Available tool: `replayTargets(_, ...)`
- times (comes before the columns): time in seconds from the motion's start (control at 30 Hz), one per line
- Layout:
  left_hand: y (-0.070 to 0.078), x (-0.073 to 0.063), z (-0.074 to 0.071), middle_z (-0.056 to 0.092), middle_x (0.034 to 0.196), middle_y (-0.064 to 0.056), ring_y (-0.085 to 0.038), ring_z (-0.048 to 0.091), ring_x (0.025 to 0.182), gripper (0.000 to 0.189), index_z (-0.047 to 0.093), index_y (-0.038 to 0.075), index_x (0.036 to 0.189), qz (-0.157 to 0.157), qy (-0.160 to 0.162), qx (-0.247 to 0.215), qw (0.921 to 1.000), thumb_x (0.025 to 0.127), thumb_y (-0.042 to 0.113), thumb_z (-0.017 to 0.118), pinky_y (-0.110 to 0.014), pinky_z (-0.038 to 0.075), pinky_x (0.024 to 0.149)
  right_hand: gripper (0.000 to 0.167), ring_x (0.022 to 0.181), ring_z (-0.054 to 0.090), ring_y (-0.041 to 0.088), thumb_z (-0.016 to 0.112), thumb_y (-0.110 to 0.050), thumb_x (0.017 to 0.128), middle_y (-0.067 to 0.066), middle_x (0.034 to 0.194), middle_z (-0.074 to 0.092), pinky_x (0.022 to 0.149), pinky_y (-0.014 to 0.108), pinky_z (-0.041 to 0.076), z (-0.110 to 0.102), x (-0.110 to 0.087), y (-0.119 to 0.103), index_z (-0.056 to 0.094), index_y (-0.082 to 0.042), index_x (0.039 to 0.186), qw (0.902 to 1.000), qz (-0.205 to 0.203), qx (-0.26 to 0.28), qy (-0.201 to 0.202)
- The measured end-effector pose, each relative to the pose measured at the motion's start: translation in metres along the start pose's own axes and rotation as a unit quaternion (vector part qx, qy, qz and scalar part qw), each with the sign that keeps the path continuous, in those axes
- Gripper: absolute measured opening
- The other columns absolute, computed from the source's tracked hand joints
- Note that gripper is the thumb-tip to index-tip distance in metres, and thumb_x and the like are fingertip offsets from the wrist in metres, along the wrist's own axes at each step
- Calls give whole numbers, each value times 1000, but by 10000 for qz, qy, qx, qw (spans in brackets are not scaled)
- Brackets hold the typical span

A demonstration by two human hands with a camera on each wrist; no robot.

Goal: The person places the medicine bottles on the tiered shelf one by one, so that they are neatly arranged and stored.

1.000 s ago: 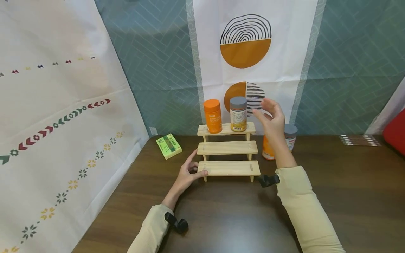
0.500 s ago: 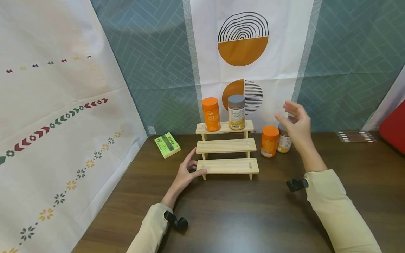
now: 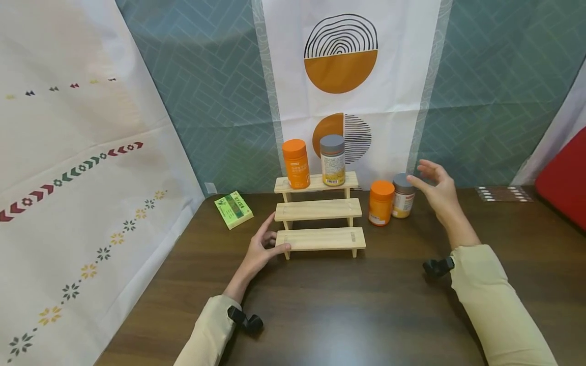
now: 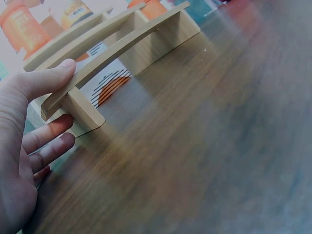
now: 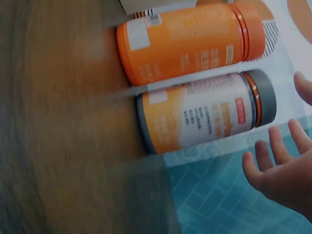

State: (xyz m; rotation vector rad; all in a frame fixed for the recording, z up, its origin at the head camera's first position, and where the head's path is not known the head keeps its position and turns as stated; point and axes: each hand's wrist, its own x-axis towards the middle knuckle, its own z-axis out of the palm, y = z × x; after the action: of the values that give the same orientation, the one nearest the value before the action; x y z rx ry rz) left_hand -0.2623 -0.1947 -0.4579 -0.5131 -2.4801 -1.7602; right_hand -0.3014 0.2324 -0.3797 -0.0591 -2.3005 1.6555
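Note:
A three-tier wooden display stand stands on the table. My left hand grips the left end of its lowest tier. The left wrist view shows the thumb on that board and the fingers beside the leg below. On the top tier are an orange bottle and a grey-lidded bottle. Another orange bottle and a second grey-lidded bottle stand upright on the table, right of the stand. My right hand is beside that grey lid, fingers spread and nothing in them.
A green and yellow box lies left of the stand. Patterned cloth hangs behind the table. At the right back are a flat strip with white marks and a red object.
My right hand has moved right and down, from beside the top-tier bottles to the grey-lidded bottle on the table. The left hand stays at the stand. The head view has shifted slightly.

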Motion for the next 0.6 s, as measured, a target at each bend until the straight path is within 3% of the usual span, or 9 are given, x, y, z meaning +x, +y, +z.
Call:
replayTargets(0.37, -2, -2, -3, 69, 101, -26, -10, 61, 82, 90, 23, 18, 157, -27, 26, 24, 10000, 84, 6, 75, -28, 45, 83, 80, 147, 17, 44, 64, -36, 94, 22, 162, 14, 118, 59, 16, -2, 5, 16, 19, -13, 157, 9923, 353, 205, -1169)
replayTargets(0.6, 0, 0, 0, 69, 102, -25, -11, 60, 82, 90, 24, 18, 156, -72, 13, 49, 10000, 84, 7, 75, -29, 44, 84, 83, 147, 14, 47, 64, -36, 94, 24, 163, 6, 116, 63, 15, -4, 7, 22, 15, -14, 157, 9880, 566, 49, -1440)
